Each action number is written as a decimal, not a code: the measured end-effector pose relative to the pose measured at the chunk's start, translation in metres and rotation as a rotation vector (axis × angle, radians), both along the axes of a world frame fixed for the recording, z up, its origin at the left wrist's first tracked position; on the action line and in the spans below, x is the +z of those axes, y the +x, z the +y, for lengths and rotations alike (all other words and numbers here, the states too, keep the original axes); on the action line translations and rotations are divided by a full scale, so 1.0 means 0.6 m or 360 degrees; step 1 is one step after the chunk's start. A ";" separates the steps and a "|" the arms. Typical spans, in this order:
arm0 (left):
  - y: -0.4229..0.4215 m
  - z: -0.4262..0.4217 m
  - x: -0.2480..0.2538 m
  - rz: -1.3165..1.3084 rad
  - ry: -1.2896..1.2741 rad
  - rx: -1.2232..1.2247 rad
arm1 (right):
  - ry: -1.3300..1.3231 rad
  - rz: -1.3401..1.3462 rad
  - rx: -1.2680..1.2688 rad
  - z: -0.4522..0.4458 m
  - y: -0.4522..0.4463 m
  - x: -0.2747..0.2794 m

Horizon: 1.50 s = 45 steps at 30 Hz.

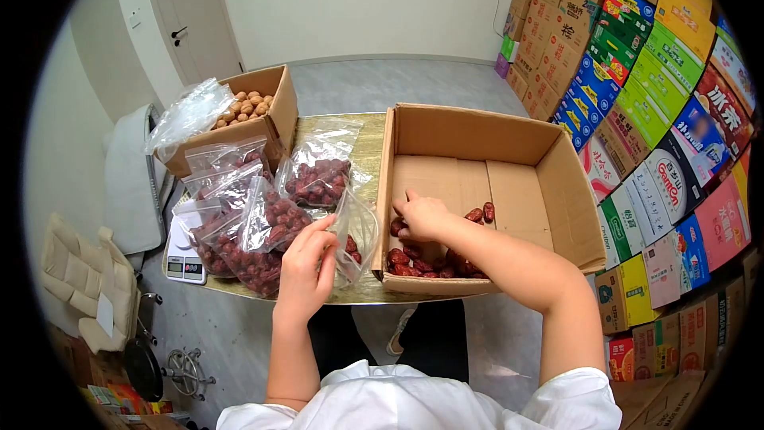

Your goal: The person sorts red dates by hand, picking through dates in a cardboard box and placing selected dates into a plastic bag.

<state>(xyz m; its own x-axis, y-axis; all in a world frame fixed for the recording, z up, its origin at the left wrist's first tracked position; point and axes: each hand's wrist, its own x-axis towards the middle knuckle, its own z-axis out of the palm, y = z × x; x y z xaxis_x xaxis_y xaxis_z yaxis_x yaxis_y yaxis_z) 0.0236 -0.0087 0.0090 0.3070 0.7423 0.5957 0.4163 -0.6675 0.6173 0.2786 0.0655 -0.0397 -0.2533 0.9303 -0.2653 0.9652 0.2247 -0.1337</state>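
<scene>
My left hand [309,259] pinches the edge of a clear zip bag [364,227], which has a few red dates [352,248] low inside it. My right hand [423,216] is inside the open cardboard box [509,131], near its left wall, with its fingers curled around dark red dates [397,227]. More loose dates [410,263] lie along the box's near side, partly hidden under my right forearm. Left of my hands, several filled bags of dates [263,223] are heaped together. Another filled bag [318,179] lies behind the one I hold.
A box of walnuts [282,107] with empty plastic bags [187,118] on it stands at the table's back left. The white kitchen scale [185,259] sits at the left edge, partly under the bags. Stacked cartons [629,111] line the right wall; an office chair [87,283] is at left.
</scene>
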 end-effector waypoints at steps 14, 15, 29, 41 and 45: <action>0.008 -0.002 -0.001 -0.0046 -0.0063 0.0033 | -0.0155 0.0048 0.0042 0.010 -0.003 -0.023; 0.008 -0.003 -0.001 -0.0056 -0.0130 0.0031 | -0.0154 0.0041 0.0053 0.012 -0.002 -0.026; 0.005 -0.003 -0.008 0.0005 -0.0024 0.0052 | -0.0176 0.0034 0.0025 0.017 0.004 -0.025; 0.011 -0.007 -0.011 -0.0093 0.0022 0.0105 | 0.0119 0.0272 -0.0063 0.040 0.046 0.058; 0.017 -0.002 -0.013 -0.0129 0.0057 0.0063 | 0.0487 0.1370 -0.0021 0.017 0.041 0.125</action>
